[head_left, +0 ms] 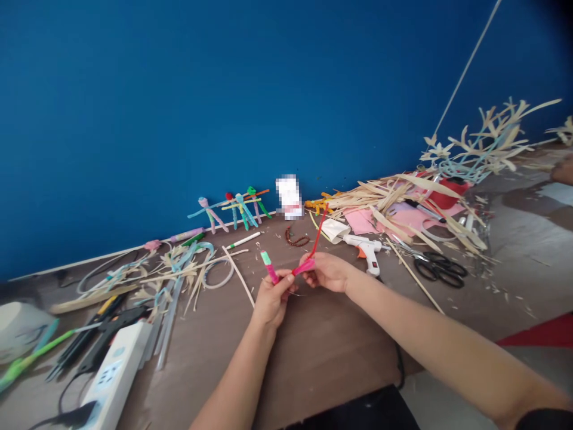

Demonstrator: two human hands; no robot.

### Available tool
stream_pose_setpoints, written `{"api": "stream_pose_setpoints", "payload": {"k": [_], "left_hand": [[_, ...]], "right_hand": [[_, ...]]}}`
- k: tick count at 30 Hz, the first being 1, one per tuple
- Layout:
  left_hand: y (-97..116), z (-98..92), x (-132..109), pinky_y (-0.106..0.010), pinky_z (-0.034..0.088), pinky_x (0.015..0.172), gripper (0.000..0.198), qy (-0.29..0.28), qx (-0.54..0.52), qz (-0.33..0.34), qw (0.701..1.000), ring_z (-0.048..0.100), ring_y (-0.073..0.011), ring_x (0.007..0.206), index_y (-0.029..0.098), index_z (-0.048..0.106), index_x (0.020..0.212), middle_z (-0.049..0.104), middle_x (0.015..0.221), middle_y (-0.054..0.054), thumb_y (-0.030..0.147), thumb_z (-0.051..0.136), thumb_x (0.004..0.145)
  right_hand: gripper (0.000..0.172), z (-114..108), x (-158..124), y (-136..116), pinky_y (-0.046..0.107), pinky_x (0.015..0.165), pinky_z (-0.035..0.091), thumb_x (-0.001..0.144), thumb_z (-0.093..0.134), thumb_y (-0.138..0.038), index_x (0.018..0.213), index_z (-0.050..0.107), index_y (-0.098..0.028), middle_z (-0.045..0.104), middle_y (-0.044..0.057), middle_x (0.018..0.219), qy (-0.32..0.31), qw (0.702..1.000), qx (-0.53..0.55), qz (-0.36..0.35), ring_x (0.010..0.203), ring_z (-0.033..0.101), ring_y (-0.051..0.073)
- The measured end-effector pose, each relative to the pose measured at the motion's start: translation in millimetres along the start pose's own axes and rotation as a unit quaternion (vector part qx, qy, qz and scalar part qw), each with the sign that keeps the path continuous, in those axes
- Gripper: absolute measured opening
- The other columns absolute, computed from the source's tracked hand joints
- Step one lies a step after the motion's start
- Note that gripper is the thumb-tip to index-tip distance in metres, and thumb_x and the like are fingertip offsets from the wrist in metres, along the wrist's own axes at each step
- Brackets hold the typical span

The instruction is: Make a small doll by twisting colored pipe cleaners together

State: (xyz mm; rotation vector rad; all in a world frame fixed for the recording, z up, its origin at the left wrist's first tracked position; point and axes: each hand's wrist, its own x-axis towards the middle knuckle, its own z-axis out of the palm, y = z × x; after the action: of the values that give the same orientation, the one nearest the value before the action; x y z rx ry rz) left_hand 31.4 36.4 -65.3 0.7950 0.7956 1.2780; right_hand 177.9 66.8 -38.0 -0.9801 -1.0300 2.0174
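In the middle of the head view, my left hand (274, 300) is closed round a pink, mint-tipped rod (271, 270) that looks wrapped in pipe cleaner. Beside it, my right hand (327, 272) pinches a bright pink piece (304, 267) that reaches across to my left thumb. A red pipe cleaner (319, 234) sticks up from between the right fingers. How the red and pink pieces join is hidden by the fingers. Just past my right hand lies a white glue gun (367, 251) with an orange trigger.
Several pipe-cleaner figures (244, 209) lean on the blue wall. Black scissors (441, 269) and a heap of pale strips (385, 200) lie to the right. Left are a white power strip (117, 364), a black glue gun (111, 331) and a white roll (20, 328).
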Motion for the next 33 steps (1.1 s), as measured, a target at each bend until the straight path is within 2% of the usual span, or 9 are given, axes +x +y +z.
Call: {"api": "stream_pose_setpoints", "payload": {"k": [2, 5, 8, 12, 19, 24, 26, 28, 33], "left_hand": [[-2.1, -0.2, 1.5, -0.019, 0.035, 0.047, 0.013, 0.008, -0.021, -0.003, 1.0, 0.046, -0.0062, 0.044, 0.013, 0.063, 0.064, 0.05, 0.044, 0.004, 0.021, 0.069, 0.057], [-4.3, 0.4, 3.6, -0.018, 0.033, 0.045, 0.015, 0.041, -0.033, -0.01, 0.999, 0.044, -0.0057, 0.042, 0.012, 0.062, 0.065, 0.049, 0.043, 0.004, 0.021, 0.07, 0.056], [-6.0, 1.0, 5.3, -0.018, 0.032, 0.045, 0.019, 0.097, -0.007, 0.004, 0.995, 0.043, -0.0051, 0.042, 0.012, 0.062, 0.066, 0.05, 0.044, 0.004, 0.023, 0.072, 0.054], [-8.3, 0.4, 6.1, -0.019, 0.033, 0.048, 0.022, 0.135, 0.058, 0.045, 0.988, 0.043, -0.0054, 0.045, 0.011, 0.063, 0.067, 0.051, 0.048, 0.004, 0.025, 0.072, 0.053], [-9.3, -0.1, 2.8, -0.021, 0.036, 0.055, 0.018, 0.13, 0.208, 0.074, 0.967, 0.045, -0.0084, 0.052, 0.012, 0.066, 0.07, 0.055, 0.054, 0.002, 0.026, 0.067, 0.059], [-1.6, -0.5, -1.6, -0.019, 0.034, 0.055, 0.009, 0.054, 0.351, 0.098, 0.93, 0.045, -0.0091, 0.055, 0.014, 0.067, 0.066, 0.055, 0.057, 0.002, 0.021, 0.063, 0.062], [2.9, 0.1, -3.3, -0.019, 0.032, 0.052, 0.009, 0.018, 0.373, 0.074, 0.925, 0.043, -0.0087, 0.053, 0.013, 0.067, 0.065, 0.053, 0.055, 0.002, 0.021, 0.063, 0.062], [7.3, 0.8, -4.9, -0.019, 0.031, 0.051, 0.01, -0.023, 0.375, 0.039, 0.926, 0.042, -0.0085, 0.052, 0.013, 0.067, 0.064, 0.053, 0.055, 0.001, 0.022, 0.063, 0.062], [12.6, 1.0, -8.3, -0.02, 0.03, 0.049, 0.01, -0.107, 0.321, -0.039, 0.94, 0.04, -0.0079, 0.048, 0.013, 0.066, 0.059, 0.05, 0.051, 0.001, 0.023, 0.067, 0.059]], "right_hand": [[0.013, -0.9, -2.3, 6.4, 0.018, 0.042, 0.032, 0.061, 0.063, -0.023, 0.064, 0.052, -0.016, 0.054, -0.004, 0.05, 0.011, 0.999, -0.026, -0.033, 0.043, 0.048, 0.007], [0.01, 0.2, -4.8, 13.2, 0.02, 0.047, 0.036, 0.062, 0.062, -0.022, 0.063, 0.055, -0.015, 0.054, -0.004, 0.052, 0.081, 0.977, -0.147, -0.132, 0.047, 0.048, 0.007], [0.005, 3.0, -7.6, 17.7, 0.023, 0.056, 0.04, 0.067, 0.058, -0.019, 0.063, 0.058, -0.015, 0.057, -0.001, 0.059, 0.133, 0.911, -0.289, -0.264, 0.056, 0.052, 0.01], [0.01, 5.7, -15.6, 20.6, 0.025, 0.067, 0.041, 0.075, 0.051, -0.017, 0.072, 0.061, -0.016, 0.061, 0.003, 0.072, 0.116, 0.819, -0.415, -0.38, 0.07, 0.055, 0.013], [0.016, 3.1, -28.5, 19.4, 0.024, 0.065, 0.04, 0.081, 0.045, -0.02, 0.082, 0.061, -0.019, 0.062, 0.005, 0.079, 0.105, 0.73, -0.551, -0.39, 0.072, 0.054, 0.014], [0.019, -1.5, -31.5, 8.0, 0.028, 0.07, 0.038, 0.082, 0.045, -0.023, 0.074, 0.061, -0.016, 0.058, 0.006, 0.075, 0.115, 0.681, -0.602, -0.4, 0.076, 0.05, 0.017], [0.016, -5.1, -30.2, 2.4, 0.029, 0.072, 0.038, 0.078, 0.05, -0.024, 0.069, 0.061, -0.016, 0.056, 0.006, 0.075, 0.112, 0.698, -0.582, -0.401, 0.077, 0.048, 0.017], [0.012, -9.8, -27.6, -1.4, 0.029, 0.072, 0.038, 0.074, 0.056, -0.022, 0.064, 0.059, -0.015, 0.056, 0.004, 0.074, 0.106, 0.748, -0.532, -0.382, 0.075, 0.048, 0.015], [0.012, -18.2, -21.8, -0.3, 0.022, 0.055, 0.037, 0.065, 0.062, -0.023, 0.063, 0.054, -0.014, 0.051, -0.003, 0.059, 0.002, 0.938, -0.294, -0.185, 0.056, 0.046, 0.009]]}}
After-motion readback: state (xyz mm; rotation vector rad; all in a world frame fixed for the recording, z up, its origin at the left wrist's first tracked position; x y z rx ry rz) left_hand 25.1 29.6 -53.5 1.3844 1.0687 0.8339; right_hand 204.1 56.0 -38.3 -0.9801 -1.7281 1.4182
